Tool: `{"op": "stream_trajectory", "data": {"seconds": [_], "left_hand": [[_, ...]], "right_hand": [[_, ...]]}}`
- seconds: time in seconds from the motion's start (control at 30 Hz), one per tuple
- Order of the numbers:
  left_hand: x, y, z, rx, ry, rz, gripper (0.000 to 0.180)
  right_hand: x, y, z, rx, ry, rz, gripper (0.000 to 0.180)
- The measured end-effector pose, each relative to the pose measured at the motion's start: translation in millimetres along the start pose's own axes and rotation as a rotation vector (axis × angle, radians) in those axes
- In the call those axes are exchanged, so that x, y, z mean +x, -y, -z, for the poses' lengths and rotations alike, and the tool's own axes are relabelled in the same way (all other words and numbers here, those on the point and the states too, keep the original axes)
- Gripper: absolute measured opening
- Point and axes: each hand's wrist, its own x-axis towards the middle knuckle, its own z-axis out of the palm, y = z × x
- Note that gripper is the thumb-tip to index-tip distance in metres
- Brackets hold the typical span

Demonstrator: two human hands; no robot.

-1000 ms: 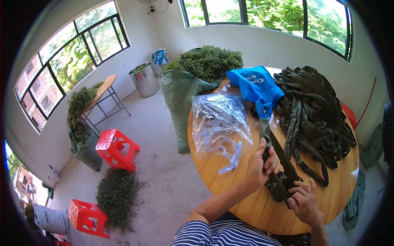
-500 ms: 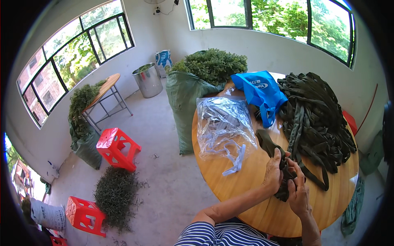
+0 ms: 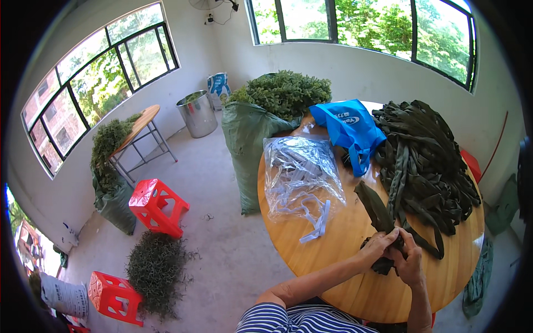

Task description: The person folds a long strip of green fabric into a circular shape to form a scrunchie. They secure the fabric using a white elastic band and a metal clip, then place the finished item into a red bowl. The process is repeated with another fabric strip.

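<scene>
Over the near right part of the round wooden table [image 3: 311, 250], my left hand [image 3: 379, 247] and my right hand [image 3: 408, 256] are close together. Both are closed on a dark olive fabric strip [image 3: 373, 206]. Its flat end reaches away from my fingers toward the middle of the table, while a bunched part hangs beneath my hands. Just beyond them lies a large heap of similar dark strips [image 3: 425, 161], and one loose strip loops beside my right hand. My fingers hide the middle of the held piece.
A clear plastic bag of pale straps [image 3: 302, 172] and a blue bag [image 3: 352, 130] lie on the table. Beyond its left edge stands a green sack of foliage [image 3: 244, 150]. Red stools [image 3: 158, 205] and a dark plant pile [image 3: 155, 266] are on the floor at left.
My hands have drawn closer together and slightly nearer to me. The strip's end now stretches out longer and straighter beyond my fingers. The view has shifted a little.
</scene>
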Motion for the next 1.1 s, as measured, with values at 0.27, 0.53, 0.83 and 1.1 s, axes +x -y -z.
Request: {"op": "stream_trajectory", "data": {"seconds": [0.27, 0.53, 0.83, 1.1], "left_hand": [[-15, -57, 11, -0.234, -0.192, -0.364, 0.032], [-15, -23, -1, -0.278, -0.240, -0.369, 0.030], [-14, -29, -2, -0.039, -0.197, -0.210, 0.030], [-14, -59, 26, -0.277, 0.007, -0.321, 0.039]], "right_hand": [[-14, 34, 25, -0.119, 0.092, -0.111, 0.034], [-17, 32, 8, -0.047, 0.078, -0.174, 0.040], [-4, 33, 3, -0.240, -0.020, 0.147, 0.046], [-8, 33, 15, -0.247, 0.130, 0.084, 0.043]]}}
